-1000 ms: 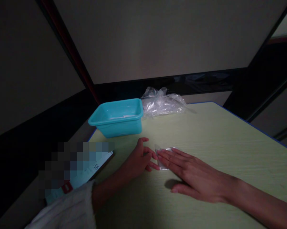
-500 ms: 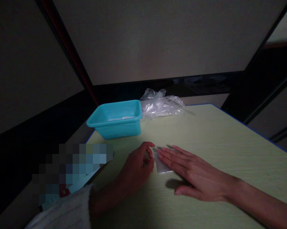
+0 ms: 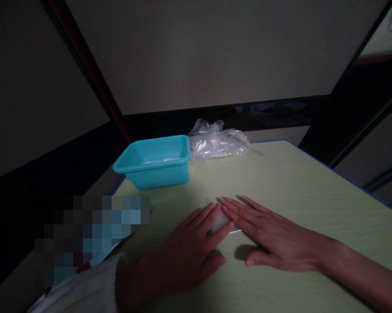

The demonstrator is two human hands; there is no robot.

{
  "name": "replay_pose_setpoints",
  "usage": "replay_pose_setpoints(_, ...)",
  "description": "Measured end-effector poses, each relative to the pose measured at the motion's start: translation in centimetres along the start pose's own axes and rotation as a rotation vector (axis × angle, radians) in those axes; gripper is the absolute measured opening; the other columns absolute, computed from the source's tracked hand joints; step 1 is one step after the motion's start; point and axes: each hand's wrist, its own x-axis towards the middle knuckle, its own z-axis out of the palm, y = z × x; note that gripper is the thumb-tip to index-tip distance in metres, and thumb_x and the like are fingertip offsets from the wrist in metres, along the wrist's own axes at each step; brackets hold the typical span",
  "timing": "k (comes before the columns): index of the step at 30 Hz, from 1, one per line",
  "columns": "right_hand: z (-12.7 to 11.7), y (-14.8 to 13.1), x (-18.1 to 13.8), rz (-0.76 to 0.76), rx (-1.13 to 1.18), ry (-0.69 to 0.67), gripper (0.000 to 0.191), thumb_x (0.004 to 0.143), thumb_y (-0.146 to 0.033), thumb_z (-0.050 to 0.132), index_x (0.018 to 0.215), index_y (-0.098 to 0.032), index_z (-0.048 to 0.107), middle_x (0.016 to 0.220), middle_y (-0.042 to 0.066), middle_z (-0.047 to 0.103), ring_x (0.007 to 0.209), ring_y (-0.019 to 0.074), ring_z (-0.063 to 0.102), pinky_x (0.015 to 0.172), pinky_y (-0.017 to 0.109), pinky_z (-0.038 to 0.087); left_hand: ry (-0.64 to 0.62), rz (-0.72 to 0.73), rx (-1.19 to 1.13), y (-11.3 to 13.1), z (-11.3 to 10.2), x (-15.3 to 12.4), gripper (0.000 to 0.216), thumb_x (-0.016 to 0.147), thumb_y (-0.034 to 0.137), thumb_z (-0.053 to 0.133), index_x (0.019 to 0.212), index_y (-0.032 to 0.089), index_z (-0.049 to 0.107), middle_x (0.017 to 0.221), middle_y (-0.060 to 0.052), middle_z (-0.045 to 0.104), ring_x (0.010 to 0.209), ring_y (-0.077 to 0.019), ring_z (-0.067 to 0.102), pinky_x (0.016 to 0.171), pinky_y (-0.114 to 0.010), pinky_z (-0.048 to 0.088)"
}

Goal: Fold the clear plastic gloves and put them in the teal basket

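A small, flat, clear plastic packet point(image 3: 220, 221) lies on the table between my hands, partly covered by both. My left hand point(image 3: 196, 248) rests with its fingers stretched out over the packet's left side. From the right, my right hand point(image 3: 264, 234) lies flat, its fingers on the packet's right side and its thumb out on the tabletop. The two hands' fingertips nearly meet near the packet's far edge. What the packet contains, if anything, I cannot make out.
A turquoise plastic basin point(image 3: 157, 174) stands at the table's back left, with something pale inside. Beside it lies a crumpled clear plastic bag point(image 3: 220, 143). The pale wooden table point(image 3: 307, 195) has a blue edge and meets a wall panel point(image 3: 209, 56). A pixelated patch covers the left.
My left hand has gone from curled fingers beside the packet to stretched fingers laid over its left side. My right hand has stayed flat on it. The view has shifted slightly.
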Motion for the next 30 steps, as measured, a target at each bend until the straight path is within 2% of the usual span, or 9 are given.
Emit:
replay_pose_setpoints(8, -0.1, 0.0, -0.1, 0.011, 0.085, -0.020, 0.082, 0.088, -0.060, 0.034, 0.143, -0.005, 0.011, 0.148, 0.020, 0.011, 0.137, 0.0266, 0.007, 0.111, 0.051, 0.008, -0.034, -0.006, -0.045, 0.1, 0.0, -0.2, 0.063, 0.091, 0.043, 0.043, 0.144, 0.018, 0.018, 0.151, -0.015, 0.008, 0.138, -0.0297, 0.004, 0.110, -0.050, 0.016)
replay_pose_setpoints(14, -0.1, 0.1, -0.2, 0.006, 0.077, -0.017, 0.079, 0.088, -0.058, 0.035, 0.144, -0.009, 0.008, 0.148, 0.019, 0.010, 0.138, 0.0253, 0.007, 0.110, 0.053, 0.008, -0.033, -0.004, -0.073, 0.0, -0.2, -0.3, 0.061, 0.091, 0.042, 0.045, 0.143, 0.017, 0.024, 0.151, -0.016, 0.008, 0.138, -0.0301, 0.003, 0.109, -0.052, 0.016)
replay_pose_setpoints(20, -0.7, 0.3, -0.5, 0.049, 0.043, -0.084, 0.081, 0.088, -0.059, 0.036, 0.144, -0.010, 0.006, 0.148, 0.020, 0.012, 0.137, 0.0259, 0.008, 0.110, 0.054, 0.009, -0.060, -0.026, -0.083, 0.2, -0.4, -0.3, 0.061, 0.090, 0.044, 0.046, 0.142, 0.017, 0.027, 0.150, -0.018, 0.008, 0.138, -0.0311, 0.003, 0.109, -0.052, 0.017)
replay_pose_setpoints(26, -1.2, 0.8, -0.6, 0.060, -0.031, -0.105, 0.083, 0.087, -0.061, 0.036, 0.144, -0.006, 0.012, 0.147, 0.022, 0.016, 0.136, 0.0271, 0.014, 0.109, 0.054, 0.016, -0.068, -0.032, -0.095, 0.2, -0.5, -0.3, 0.062, 0.090, 0.043, 0.047, 0.142, 0.018, 0.026, 0.150, -0.019, 0.006, 0.138, -0.0323, 0.001, 0.108, -0.053, 0.017)
replay_pose_setpoints(30, -1.7, 1.3, -0.5, 0.011, -0.118, 0.008, 0.075, 0.087, -0.056, 0.043, 0.140, -0.005, 0.029, 0.143, 0.022, 0.032, 0.131, 0.0282, 0.032, 0.104, 0.050, 0.032, -0.032, -0.045, -0.138, 0.2, -0.4, -0.5, 0.071, 0.087, 0.040, 0.052, 0.144, 0.018, 0.015, 0.151, -0.018, 0.003, 0.138, -0.0314, 0.003, 0.108, -0.053, 0.019)
